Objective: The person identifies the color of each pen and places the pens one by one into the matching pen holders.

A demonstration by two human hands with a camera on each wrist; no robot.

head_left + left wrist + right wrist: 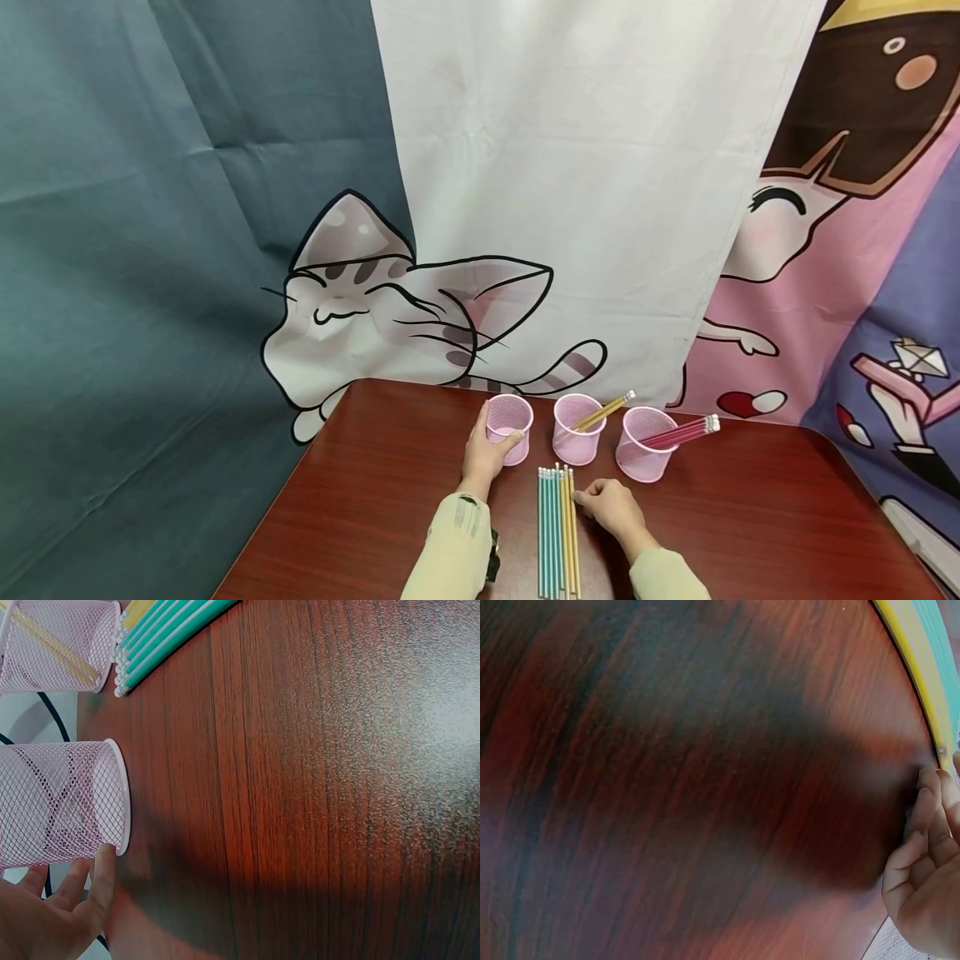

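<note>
My left hand [483, 454] holds the left pink mesh pencil cup [510, 451], thumb across its front and fingers along its left side. In the left wrist view, fingertips [105, 859] rest against the mesh near the rim. My right hand [611, 506] is at the right edge of a row of pencils, its thumb and forefinger pinching the outermost yellow pencil [573, 533] near its eraser end. The other fingers are curled in, as the right wrist view shows. Teal pencils [549, 533] lie side by side on the left of the row.
A middle pink mesh cup [575, 450] holds yellow pencils [607, 410]. In the right pink mesh cup [637, 469] lean dark pink pencils [682, 433]. All stand near the back of the brown wooden table [360, 500], before a printed cloth backdrop [600, 167].
</note>
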